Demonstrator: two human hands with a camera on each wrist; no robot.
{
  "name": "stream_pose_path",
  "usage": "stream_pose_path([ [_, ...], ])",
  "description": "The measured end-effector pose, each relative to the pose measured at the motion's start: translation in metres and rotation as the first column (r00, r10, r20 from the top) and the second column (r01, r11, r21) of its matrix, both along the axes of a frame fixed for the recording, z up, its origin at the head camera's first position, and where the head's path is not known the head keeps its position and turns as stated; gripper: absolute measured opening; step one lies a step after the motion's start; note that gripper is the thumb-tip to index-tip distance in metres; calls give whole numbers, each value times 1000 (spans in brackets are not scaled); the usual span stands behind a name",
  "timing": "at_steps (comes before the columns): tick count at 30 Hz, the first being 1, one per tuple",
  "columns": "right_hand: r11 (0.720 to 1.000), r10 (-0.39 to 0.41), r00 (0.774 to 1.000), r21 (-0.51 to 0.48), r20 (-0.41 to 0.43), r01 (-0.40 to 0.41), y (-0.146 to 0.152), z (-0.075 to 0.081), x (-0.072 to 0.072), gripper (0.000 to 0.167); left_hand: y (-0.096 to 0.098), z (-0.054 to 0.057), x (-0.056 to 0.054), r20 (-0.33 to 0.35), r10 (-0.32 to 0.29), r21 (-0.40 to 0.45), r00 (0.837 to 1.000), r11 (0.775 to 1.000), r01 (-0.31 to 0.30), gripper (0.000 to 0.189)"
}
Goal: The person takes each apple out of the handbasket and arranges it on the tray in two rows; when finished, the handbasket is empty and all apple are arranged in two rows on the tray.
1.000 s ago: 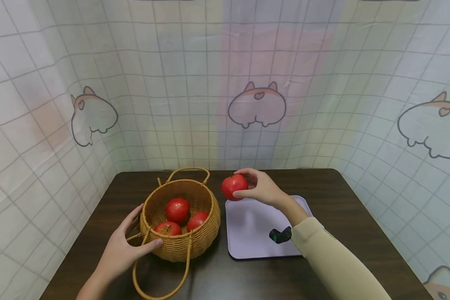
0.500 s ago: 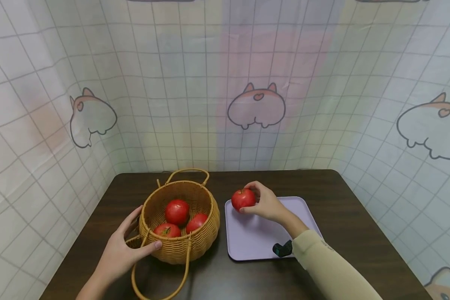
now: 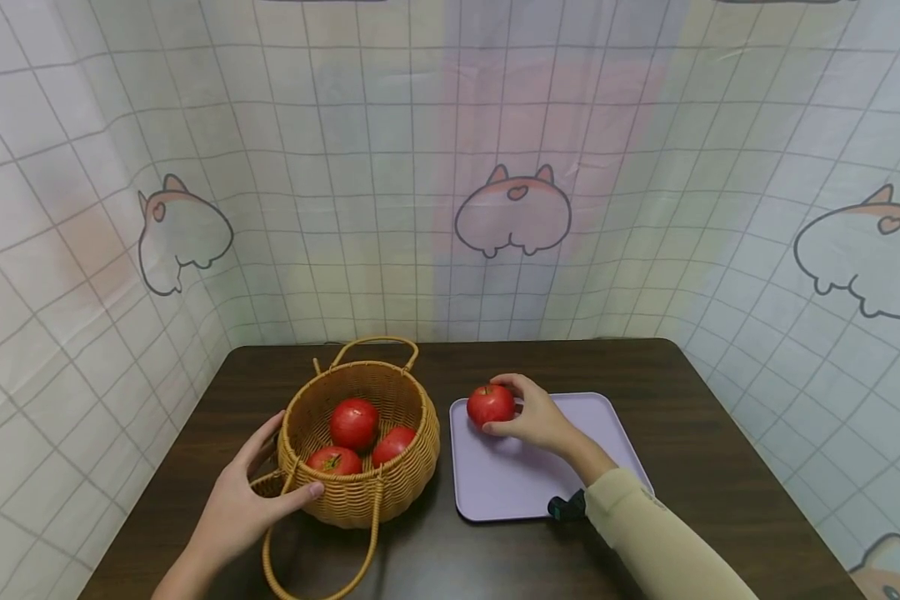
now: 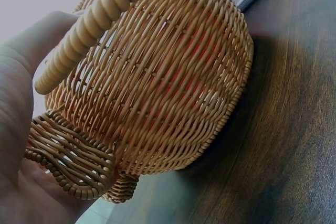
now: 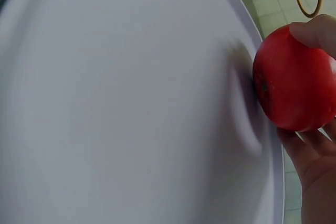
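Right hand (image 3: 531, 415) grips a red tomato (image 3: 490, 405) from its right side, over the far left corner of the lilac tray (image 3: 506, 487), contact beneath unclear; the left hand (image 3: 242, 497), holding the wicker basket (image 3: 352, 504), sits well apart from it

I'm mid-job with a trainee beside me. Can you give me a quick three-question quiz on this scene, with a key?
1. How many round red tomatoes show inside the round tan wicker basket?

2. Nearest which corner of the flat, rectangular lilac tray is the red tomato held by the bare right hand?
A) near left
B) far right
C) far left

3. True or false: the bare left hand rests on the tray.

Key:
1. Three
2. C
3. False; it holds the basket
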State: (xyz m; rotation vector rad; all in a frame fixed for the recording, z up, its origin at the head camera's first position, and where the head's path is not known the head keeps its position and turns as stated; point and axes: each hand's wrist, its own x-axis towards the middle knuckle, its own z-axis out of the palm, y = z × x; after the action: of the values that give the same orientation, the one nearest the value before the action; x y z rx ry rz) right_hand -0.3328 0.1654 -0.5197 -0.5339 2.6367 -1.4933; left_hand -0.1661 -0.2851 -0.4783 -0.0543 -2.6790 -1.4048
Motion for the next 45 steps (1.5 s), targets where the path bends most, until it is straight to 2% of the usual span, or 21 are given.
stream_pose_path([
  [12, 1000, 21, 999, -3, -28, -21, 4, 1, 3, 80, 0, 1, 1, 8, -1, 4, 1000, 1000, 1, 109],
  [23, 996, 37, 999, -81, -30, -39, 10, 9, 6, 74, -1, 2, 1, 5, 2, 2, 1000, 1000, -2, 109],
  [32, 995, 41, 996, -90, -79, -48, 12, 28, 3, 68, -2, 1, 1, 27, 1, 13, 1000, 1000, -1, 109],
  [45, 998, 57, 990, -32, -127, -62, 9, 76, -3, 73, 1, 1, 0, 33, 6, 18, 999, 1000, -6, 110],
])
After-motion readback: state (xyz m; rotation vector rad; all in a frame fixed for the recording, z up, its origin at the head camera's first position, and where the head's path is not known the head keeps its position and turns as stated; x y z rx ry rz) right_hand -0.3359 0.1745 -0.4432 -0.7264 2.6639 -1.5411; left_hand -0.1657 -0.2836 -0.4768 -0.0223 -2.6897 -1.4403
